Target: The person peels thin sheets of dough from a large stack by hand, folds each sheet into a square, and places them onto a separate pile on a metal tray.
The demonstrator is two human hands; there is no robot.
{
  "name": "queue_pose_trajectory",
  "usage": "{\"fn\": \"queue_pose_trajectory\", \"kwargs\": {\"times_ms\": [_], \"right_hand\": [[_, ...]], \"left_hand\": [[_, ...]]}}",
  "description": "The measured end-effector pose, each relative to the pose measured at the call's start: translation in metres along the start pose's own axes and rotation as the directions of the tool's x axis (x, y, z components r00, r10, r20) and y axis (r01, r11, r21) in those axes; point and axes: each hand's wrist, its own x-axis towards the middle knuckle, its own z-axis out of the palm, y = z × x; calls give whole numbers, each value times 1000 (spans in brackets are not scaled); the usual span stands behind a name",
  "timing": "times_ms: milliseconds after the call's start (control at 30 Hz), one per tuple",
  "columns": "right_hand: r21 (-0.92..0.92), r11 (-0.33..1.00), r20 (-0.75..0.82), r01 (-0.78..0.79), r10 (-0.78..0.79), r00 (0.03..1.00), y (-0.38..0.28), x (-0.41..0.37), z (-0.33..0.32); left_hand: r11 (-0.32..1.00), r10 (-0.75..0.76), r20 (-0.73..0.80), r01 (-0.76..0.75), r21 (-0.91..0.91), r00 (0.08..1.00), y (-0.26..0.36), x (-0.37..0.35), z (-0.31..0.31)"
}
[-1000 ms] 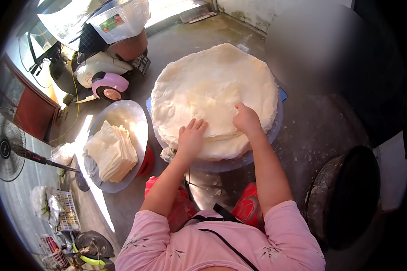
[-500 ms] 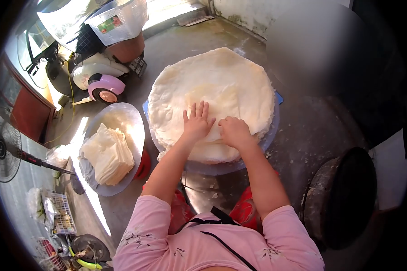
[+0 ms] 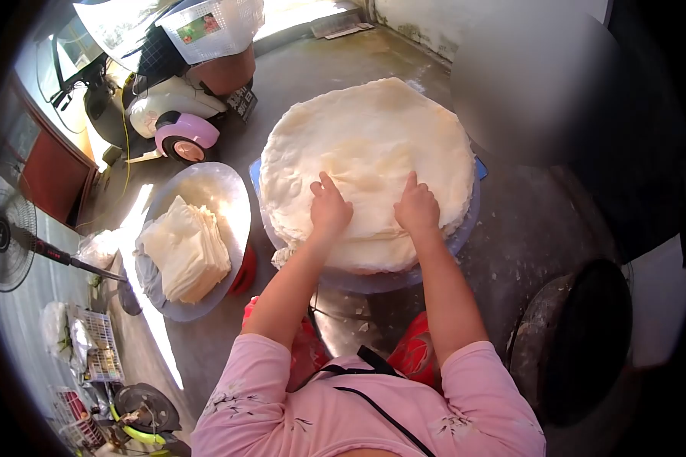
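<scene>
In the centre of the frame, the left hand (image 3: 329, 207) and right hand (image 3: 417, 206) rest on the round stack of pale sheets (image 3: 373, 129). Their fingers are bunched narrow, possibly pinching the top sheet. The basket label (image 3: 198, 29) (upper left) is too small to read.

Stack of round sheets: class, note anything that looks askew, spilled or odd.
At the near-left edge of the stack a sheet droops over the tray rim, and pale flakes lie scattered on the floor.
</scene>
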Motion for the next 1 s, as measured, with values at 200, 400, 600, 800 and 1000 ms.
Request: {"fn": "queue_pose_trajectory", "kwargs": {"times_ms": [200, 400, 600, 800, 1000], "right_hand": [[467, 882, 144, -66, -2, 990, 27, 26, 12], [901, 418, 197, -115, -159, 968, -38, -23, -65], [942, 334, 204, -41, -469, 859, -153, -50, -68], [966, 125, -79, 227, -693, 717, -291, -56, -25], [932, 240, 7, 272, -761, 649, -369, -82, 80]], "left_hand": [[69, 22, 684, 681, -729, 729, -26, 25, -28], [-224, 256, 636, 685, -693, 728, -57, -15, -124], [-361, 90, 551, 543, -758, 830, -138, -58, -213], [-86, -145, 144, 133, -987, 979, -238, -64, -289], [144, -364, 75, 135, -980, 929, -356, -82, -273]]}}
